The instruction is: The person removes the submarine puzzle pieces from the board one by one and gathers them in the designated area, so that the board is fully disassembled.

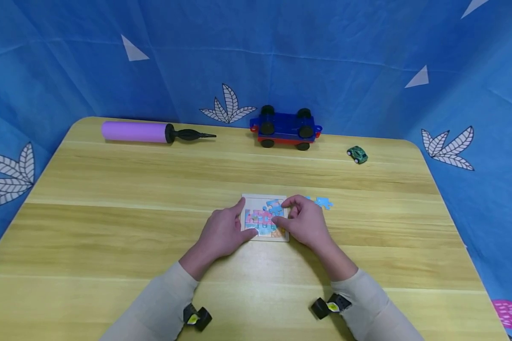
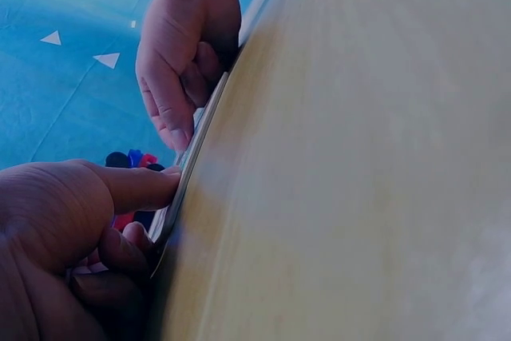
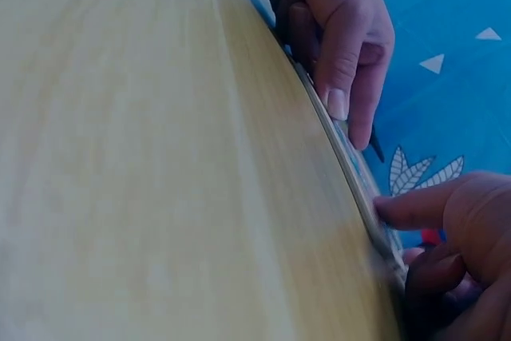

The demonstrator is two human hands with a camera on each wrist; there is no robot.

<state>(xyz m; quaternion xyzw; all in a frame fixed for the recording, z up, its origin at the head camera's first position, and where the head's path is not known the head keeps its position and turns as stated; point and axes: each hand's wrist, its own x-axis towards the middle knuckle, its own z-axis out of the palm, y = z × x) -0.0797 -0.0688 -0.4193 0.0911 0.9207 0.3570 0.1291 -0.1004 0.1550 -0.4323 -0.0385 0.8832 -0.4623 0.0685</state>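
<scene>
A small jigsaw puzzle in a pale frame (image 1: 264,196) lies flat on the table, partly filled with pink and blue pieces. My left hand (image 1: 224,232) holds the frame's left side, the thumb over its lower left edge and the forefinger along the side. From the right, my right hand (image 1: 305,222) reaches over the puzzle. Its thumb and forefinger are on either side of a blue puzzle piece (image 1: 275,206) that sits askew near the upper right corner. Both wrist views show the thumbs on the board, with the left hand (image 2: 64,221) and right hand (image 3: 471,237) close up.
Beyond the right hand lies a loose blue puzzle piece (image 1: 323,202), with another partly hidden beside it. Along the table's back edge are a purple hand pump (image 1: 136,131), a blue and red toy wagon (image 1: 287,128) tipped over, and a small green toy car (image 1: 357,154).
</scene>
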